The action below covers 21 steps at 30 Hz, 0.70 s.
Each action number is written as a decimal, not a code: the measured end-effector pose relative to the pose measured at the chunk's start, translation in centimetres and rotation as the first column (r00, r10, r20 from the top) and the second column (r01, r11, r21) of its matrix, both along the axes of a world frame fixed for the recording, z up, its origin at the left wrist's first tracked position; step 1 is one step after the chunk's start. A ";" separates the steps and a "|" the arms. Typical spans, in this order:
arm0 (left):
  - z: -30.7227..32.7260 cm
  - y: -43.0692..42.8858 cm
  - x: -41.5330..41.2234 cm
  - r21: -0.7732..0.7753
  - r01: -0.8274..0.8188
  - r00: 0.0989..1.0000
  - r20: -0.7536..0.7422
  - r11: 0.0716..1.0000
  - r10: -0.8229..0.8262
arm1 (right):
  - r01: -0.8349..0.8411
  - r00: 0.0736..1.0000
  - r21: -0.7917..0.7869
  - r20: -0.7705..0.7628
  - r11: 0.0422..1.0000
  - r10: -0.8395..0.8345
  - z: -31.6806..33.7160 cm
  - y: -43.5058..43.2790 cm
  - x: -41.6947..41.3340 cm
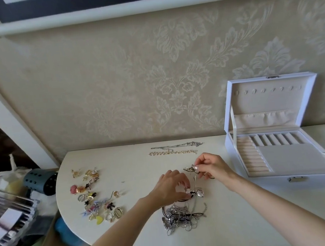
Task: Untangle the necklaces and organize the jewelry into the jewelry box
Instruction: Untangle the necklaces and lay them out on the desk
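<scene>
- Both forearms reach in from the near edge and meet over the middle of the bench (134, 166).
- Palm down, the left hand (172, 186) curls its fingers and pinches the upper end of the tangled necklaces (179, 217).
- Slightly farther back, the right hand (210, 167) is raised just off the surface. Its thumb and forefinger pinch a silver pendant (189, 169) and its other fingers are loosely bent.
- A thin chain runs from the pendant down toward the tangle.
- The tangle is a heap of silver chains and black cord lying near the front edge, just below the hands.
- Two straightened necklaces lie side by side at the back: a silver chain (177, 145) and a gold chain (172, 152).
- To the right, the white jewelry box (281, 150) stands open with its lid upright against the wall.
- Rings and earrings (95, 196) are scattered at the left.
</scene>
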<state>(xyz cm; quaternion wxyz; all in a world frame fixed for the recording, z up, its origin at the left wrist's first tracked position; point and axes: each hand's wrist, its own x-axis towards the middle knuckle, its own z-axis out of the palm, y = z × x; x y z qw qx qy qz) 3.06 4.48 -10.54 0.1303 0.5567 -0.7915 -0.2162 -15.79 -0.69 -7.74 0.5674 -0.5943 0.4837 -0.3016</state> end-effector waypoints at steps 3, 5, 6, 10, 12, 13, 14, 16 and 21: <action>0.1 0.0 0.2 -0.003 -0.002 1.000 -0.008 1.000 0.002 | 0.021 0.999 0.033 0.045 0.999 -0.023 0.1 0.1 -0.2; 0.3 0.2 0.4 0.009 -0.025 0.997 -0.071 1.000 0.026 | 0.044 0.995 0.048 0.082 0.998 -0.048 0.1 0.2 -0.4; 0.4 0.3 0.5 0.026 -0.046 0.992 -0.116 0.999 0.049 | 0.053 0.994 0.049 0.090 0.997 -0.057 0.1 0.1 -0.5; 0.5 0.6 0.7 0.126 -0.163 0.940 -0.283 0.979 0.192 | 0.028 0.999 0.044 0.028 0.999 -0.029 0.0 0.0 -1.0; 0.5 0.6 0.8 0.153 -0.207 0.906 -0.343 0.966 0.249 | 0.011 1.000 0.057 0.006 0.998 -0.012 0.0 0.0 -1.0; 0.5 0.6 0.9 0.161 -0.224 0.890 -0.368 0.961 0.269 | 0.008 1.000 0.062 0.000 0.998 -0.008 0.0 0.1 -1.0; 0.5 0.5 1.0 0.171 -0.236 0.875 -0.391 0.957 0.286 | 0.007 1.000 0.066 -0.003 0.998 -0.006 0.0 0.2 -1.0; 0.6 0.6 1.2 0.199 -0.244 0.849 -0.428 0.949 0.309 | 0.013 1.000 0.076 -0.014 0.997 -0.012 -0.1 0.3 -0.9; 0.7 0.7 2.1 0.252 -0.151 0.840 -0.477 0.956 0.258 | 0.107 0.994 0.065 -0.018 0.992 -0.106 -0.4 0.0 -0.9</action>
